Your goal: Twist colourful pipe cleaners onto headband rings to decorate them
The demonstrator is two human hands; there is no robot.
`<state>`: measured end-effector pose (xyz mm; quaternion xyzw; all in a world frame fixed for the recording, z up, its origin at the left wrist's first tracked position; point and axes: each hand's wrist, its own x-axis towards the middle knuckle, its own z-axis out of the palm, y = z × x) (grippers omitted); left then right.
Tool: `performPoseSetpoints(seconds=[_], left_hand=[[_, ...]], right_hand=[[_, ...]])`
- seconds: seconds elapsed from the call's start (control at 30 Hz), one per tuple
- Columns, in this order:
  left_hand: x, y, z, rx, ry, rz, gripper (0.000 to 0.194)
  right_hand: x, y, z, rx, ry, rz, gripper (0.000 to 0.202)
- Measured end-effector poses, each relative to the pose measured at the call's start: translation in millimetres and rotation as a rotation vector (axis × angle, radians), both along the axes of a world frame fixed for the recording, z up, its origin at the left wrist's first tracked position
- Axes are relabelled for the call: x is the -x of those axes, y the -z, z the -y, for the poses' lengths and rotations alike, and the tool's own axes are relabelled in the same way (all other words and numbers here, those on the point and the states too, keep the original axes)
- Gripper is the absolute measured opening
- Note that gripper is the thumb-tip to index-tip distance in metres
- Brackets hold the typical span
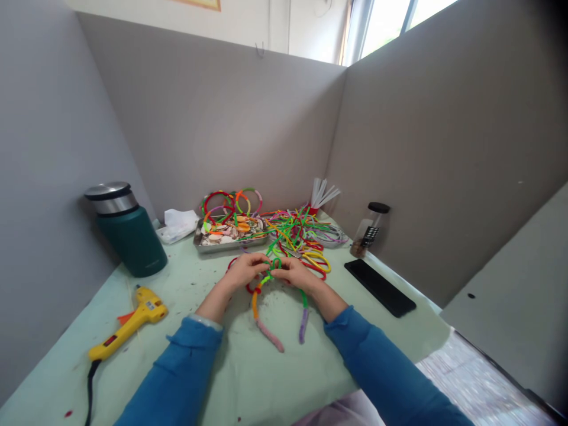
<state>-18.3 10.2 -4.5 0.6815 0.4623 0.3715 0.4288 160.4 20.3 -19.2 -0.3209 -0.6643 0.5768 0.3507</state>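
My left hand (249,271) and my right hand (293,273) meet over the middle of the table, fingertips pinching a green pipe cleaner (276,264) bent into a small loop. From between them hangs a curved, multicoloured pipe-cleaner strand (255,307). Its left end runs yellow, orange and pink; on the right, a green and purple end (303,319) comes out below my right hand. A red piece wraps round the strand near my left fingers. Just behind my hands lies a heap of coloured pipe cleaners (297,228). My fingers partly cover the join.
At the left stand a teal bottle (133,236) and a yellow glue gun (128,325) with its cord. Behind are a metal tray (231,245) of shells and rings, and tissues (180,222). A black phone (380,287) and a clear jar (369,231) sit at the right, by the partition.
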Motion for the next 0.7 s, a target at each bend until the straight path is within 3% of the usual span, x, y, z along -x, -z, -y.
performPoseSetpoints(seconds=[0.2,0.53,0.7], left_hand=[[-7,4.7,-3,-0.039,-0.149,0.019,0.019],[-3,18.6,-14,-0.059,-0.268,-0.010,0.016],[-16,7.9,2,0.160,-0.113,0.105,0.026]], right_hand=[[1,4.4,-3,0.019,0.092,0.005,0.018],[3,6.8,-6,-0.002,0.124,0.006,0.021],[3,3.6,-6,-0.047,0.192,-0.038,0.028]])
